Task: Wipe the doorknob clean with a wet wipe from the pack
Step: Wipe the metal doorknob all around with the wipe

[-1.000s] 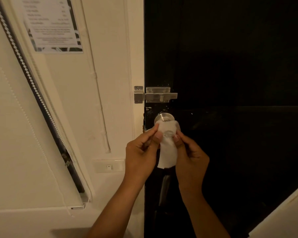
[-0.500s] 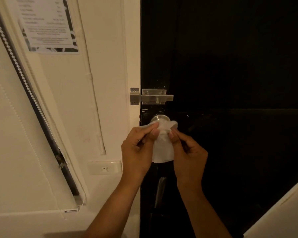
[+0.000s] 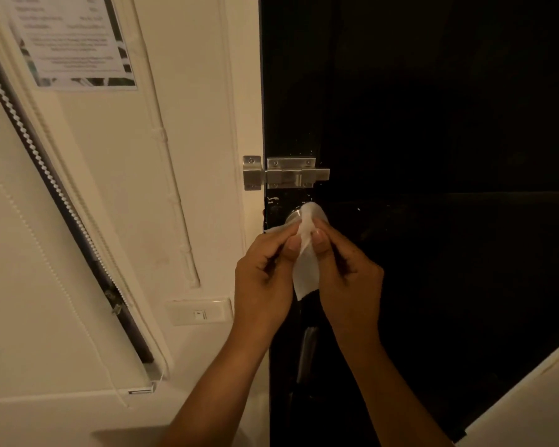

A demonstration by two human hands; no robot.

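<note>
Head view: both hands (image 3: 307, 269) pinch wet wipe (image 3: 305, 272) against doorknob (image 3: 293, 217).

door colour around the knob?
Black, glossy door, seen in the head view; the doorknob itself is silver metal.

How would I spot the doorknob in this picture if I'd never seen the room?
Find the black door and follow its left edge down to the metal slide bolt. Just below it, the doorknob peeks out as a rounded silver curve, mostly covered by the white wipe both hands pinch.
</note>
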